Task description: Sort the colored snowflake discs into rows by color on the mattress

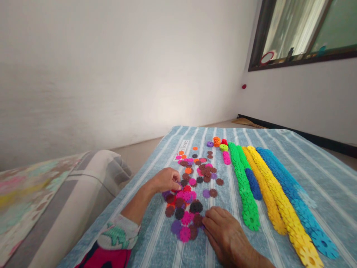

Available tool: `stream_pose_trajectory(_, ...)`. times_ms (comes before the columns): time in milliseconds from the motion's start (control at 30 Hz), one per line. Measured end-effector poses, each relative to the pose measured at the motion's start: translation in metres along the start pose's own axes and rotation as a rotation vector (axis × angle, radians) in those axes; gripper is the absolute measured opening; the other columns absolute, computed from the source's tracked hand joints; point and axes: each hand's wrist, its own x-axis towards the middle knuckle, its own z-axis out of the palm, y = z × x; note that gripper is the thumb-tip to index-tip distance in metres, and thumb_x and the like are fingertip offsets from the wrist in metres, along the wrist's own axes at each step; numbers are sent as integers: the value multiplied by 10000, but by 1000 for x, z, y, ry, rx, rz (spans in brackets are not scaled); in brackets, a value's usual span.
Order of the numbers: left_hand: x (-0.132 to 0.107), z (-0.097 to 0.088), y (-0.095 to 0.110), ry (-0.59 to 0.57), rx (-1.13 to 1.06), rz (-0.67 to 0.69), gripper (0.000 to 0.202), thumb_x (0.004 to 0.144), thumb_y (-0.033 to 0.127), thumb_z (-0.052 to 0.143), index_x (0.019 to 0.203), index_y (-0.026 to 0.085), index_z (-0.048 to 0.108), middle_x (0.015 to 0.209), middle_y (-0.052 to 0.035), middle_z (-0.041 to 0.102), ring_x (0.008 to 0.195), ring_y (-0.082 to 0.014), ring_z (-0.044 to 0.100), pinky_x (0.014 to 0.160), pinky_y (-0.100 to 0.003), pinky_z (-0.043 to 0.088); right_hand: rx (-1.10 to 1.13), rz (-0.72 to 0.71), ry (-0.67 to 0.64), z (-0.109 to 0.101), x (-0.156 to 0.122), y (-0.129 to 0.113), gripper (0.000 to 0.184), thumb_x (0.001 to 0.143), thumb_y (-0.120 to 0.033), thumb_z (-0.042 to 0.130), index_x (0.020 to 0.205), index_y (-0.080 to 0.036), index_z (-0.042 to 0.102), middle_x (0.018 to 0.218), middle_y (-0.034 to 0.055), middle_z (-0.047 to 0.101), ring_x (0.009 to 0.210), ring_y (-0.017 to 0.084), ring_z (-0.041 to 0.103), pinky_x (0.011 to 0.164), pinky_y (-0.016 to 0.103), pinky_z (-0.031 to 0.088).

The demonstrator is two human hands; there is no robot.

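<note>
A loose pile of notched plastic snowflake discs, with pink [185,234], brown [220,182], black [196,206], purple [176,226] and orange [188,171] ones, spreads over the striped cloth. My left hand [166,179] reaches over the pile's left side, thumb and fingers closed together; a bit of purple shows by the fingertips, but what they hold is unclear. At the pile's near right side rests my right hand [227,234], its fingers curled and pressed together. Purple shows at its fingertips next to a brown disc, and the fingers hide the rest.
On the right lie long overlapping rows of green [242,186], yellow [281,201] and blue [301,208] discs, with a short dark blue row [253,184]. Small orange [216,141] and pink [227,158] stacks stand behind. A draped bed edge [83,193] is at left.
</note>
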Motion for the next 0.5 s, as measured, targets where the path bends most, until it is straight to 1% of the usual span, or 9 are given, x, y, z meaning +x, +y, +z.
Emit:
stream_pose_trajectory(100, -7, -5, 5, -44, 121, -23, 299, 536, 298, 715, 802, 164, 691, 749, 19, 630, 692, -135, 549, 600, -205, 385, 10, 2, -9, -2, 0, -1, 157, 922, -100, 413, 857, -180, 532, 824, 50, 549, 801, 222, 497, 699, 356, 409)
stream_pose_trajectory(167, -8, -5, 8, -59, 201, -38, 358, 515, 265, 730, 859, 173, 694, 807, 9, 638, 707, -137, 552, 607, -204, 387, 15, 6, -17, -3, 0, -1, 161, 924, -101, 411, 851, -177, 534, 825, 54, 550, 800, 223, 498, 701, 358, 416)
stream_pose_trajectory(233, -8, -2, 9, -61, 240, -34, 369, 523, 237, 724, 886, 175, 692, 828, 4, 638, 711, -136, 554, 609, -203, 386, 16, 13, -26, -3, 0, -1, 165, 926, -105, 413, 843, -175, 537, 828, 56, 552, 803, 224, 500, 707, 361, 421)
stream_pose_trajectory(333, -4, 2, 7, -69, 199, -23, 311, 535, 206, 704, 844, 176, 686, 771, 21, 622, 691, -128, 549, 593, -198, 373, 13, 14, -39, -4, 0, -2, 166, 927, -105, 417, 845, -174, 544, 835, 59, 557, 809, 223, 503, 717, 364, 429)
stream_pose_trajectory(433, -2, 3, 3, -74, 105, -40, 239, 550, 216, 690, 784, 171, 669, 672, 40, 602, 629, -121, 536, 555, -201, 349, 11, 12, -42, -4, 0, -2, 165, 923, -102, 419, 847, -169, 550, 837, 64, 562, 813, 227, 506, 721, 369, 436)
stream_pose_trajectory(500, -1, 3, 2, -61, 48, -56, 202, 579, 223, 668, 771, 163, 661, 636, 36, 609, 600, -122, 540, 543, -207, 339, 10, 17, -42, -4, 1, -2, 163, 923, -103, 423, 849, -169, 553, 839, 65, 562, 817, 228, 506, 726, 372, 438)
